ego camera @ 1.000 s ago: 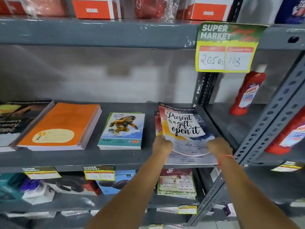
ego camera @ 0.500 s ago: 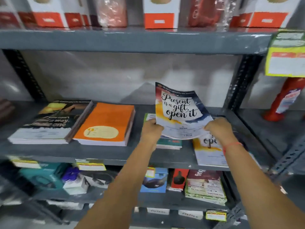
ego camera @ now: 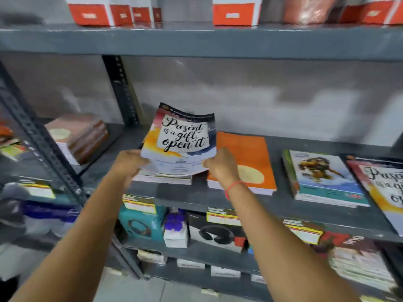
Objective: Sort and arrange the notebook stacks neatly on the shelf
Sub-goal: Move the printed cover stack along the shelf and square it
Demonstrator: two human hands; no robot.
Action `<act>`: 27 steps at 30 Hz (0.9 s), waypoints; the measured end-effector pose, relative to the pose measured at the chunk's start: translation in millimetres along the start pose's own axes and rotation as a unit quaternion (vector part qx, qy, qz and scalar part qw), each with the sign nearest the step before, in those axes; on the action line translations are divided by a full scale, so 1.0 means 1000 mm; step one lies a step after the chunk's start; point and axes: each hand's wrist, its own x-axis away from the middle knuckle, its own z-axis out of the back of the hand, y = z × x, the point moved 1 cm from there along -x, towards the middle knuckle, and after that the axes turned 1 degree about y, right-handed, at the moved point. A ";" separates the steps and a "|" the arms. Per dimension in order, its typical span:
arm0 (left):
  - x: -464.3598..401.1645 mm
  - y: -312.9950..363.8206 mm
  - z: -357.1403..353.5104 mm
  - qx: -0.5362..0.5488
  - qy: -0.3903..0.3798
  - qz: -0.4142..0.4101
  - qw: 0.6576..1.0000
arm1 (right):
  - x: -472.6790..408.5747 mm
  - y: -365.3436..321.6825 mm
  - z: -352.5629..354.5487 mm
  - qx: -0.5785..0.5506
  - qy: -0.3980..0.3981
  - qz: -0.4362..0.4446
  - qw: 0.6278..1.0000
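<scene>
Both hands hold up a notebook with "Present is a gift, open it" on its cover, tilted above a stack at the left end of the grey shelf. My left hand grips its lower left corner. My right hand grips the lower right corner. To the right lie an orange notebook stack, a stack with an astronaut cover, and another "Present is a gift" stack at the frame's right edge.
A perforated metal upright stands behind the held notebook and a slanted one at the left. A brown notebook stack sits in the left bay. Boxed headphones and yellow price tags fill the lower shelf. Red-and-white boxes line the top shelf.
The notebook was lifted off the right-hand stack and carried left along the shelf, past the astronaut and orange stacks. It is now held over the leftmost stack.
</scene>
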 end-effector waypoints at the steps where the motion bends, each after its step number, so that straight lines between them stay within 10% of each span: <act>1: -0.012 -0.009 0.015 -0.021 0.013 0.006 1.000 | -0.002 -0.004 -0.020 0.005 -0.013 -0.006 1.000; 16: -0.072 -0.072 0.045 -0.313 -0.007 0.073 0.947 | -0.020 0.003 -0.082 0.418 -0.140 -0.020 0.898; 27: -0.027 -0.002 -0.045 -0.342 0.148 -0.096 0.923 | -0.015 0.001 0.010 0.342 0.068 0.029 0.937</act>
